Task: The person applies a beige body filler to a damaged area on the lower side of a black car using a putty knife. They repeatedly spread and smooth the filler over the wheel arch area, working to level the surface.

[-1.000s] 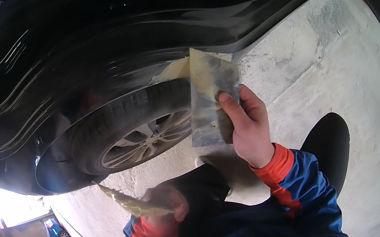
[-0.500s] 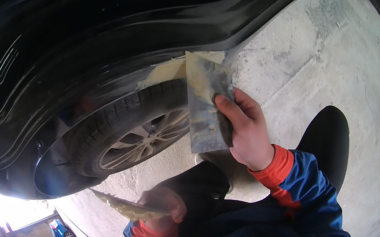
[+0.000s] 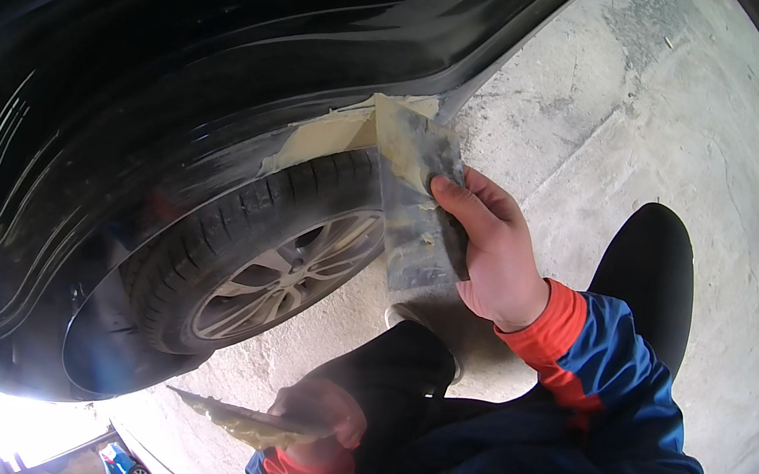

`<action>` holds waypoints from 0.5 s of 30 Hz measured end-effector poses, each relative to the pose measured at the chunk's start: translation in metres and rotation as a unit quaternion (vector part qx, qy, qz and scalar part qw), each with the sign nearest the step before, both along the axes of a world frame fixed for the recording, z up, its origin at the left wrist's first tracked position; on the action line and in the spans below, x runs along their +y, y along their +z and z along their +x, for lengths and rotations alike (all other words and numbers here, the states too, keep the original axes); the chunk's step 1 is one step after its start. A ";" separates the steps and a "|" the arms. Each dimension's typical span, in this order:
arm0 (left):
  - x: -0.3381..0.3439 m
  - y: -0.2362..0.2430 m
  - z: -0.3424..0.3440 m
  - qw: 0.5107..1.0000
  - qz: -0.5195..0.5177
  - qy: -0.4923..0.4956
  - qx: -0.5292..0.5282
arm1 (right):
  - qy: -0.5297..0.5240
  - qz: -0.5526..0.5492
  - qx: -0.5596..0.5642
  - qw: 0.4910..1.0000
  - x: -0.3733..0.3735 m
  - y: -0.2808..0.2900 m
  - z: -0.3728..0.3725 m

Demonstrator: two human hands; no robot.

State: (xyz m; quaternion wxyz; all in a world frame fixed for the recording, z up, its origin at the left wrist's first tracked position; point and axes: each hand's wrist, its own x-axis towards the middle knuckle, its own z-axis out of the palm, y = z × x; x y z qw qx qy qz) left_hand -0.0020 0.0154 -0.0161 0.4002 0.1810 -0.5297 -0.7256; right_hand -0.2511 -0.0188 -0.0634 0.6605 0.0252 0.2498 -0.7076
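Note:
My right hand (image 3: 503, 254) pinches a flat grey putty spreader (image 3: 409, 212), thumb on its near face. Smears of yellowish filler mark that face. The spreader's far edge is at the wheel arch of a black car (image 3: 258, 63), over a patch of pale yellow filler (image 3: 326, 138); part of the patch is hidden behind it. Lower down, my left hand (image 3: 334, 410) is closed on a thin putty board (image 3: 213, 404), seen nearly edge-on, with yellowish filler on it.
Below the arch is the car's tyre (image 3: 178, 288) with a multi-spoke rim (image 3: 287, 272). My legs and a dark shoe (image 3: 647, 274) rest on the pale concrete floor (image 3: 578, 89). A blue car (image 3: 130, 472) shows at the lower left, near a bright opening (image 3: 31, 429).
The spreader has turned slightly and its lower end has swung right, while its top stays at the filler patch. The board in my left hand has tipped a little.

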 end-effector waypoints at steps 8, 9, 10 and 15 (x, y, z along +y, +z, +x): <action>0.000 -0.002 0.004 1.000 0.013 -0.010 0.004 | -0.006 -0.012 -0.040 0.999 0.000 -0.004 -0.002; 0.000 -0.002 0.003 1.000 0.015 -0.010 0.007 | -0.005 0.000 -0.038 0.999 0.000 -0.004 -0.002; 0.000 -0.002 0.002 1.000 0.017 -0.010 0.009 | -0.009 -0.005 -0.042 0.999 0.000 -0.005 -0.002; 0.001 -0.001 0.000 1.000 0.019 -0.016 0.007 | -0.012 0.003 -0.043 0.999 0.001 -0.008 -0.003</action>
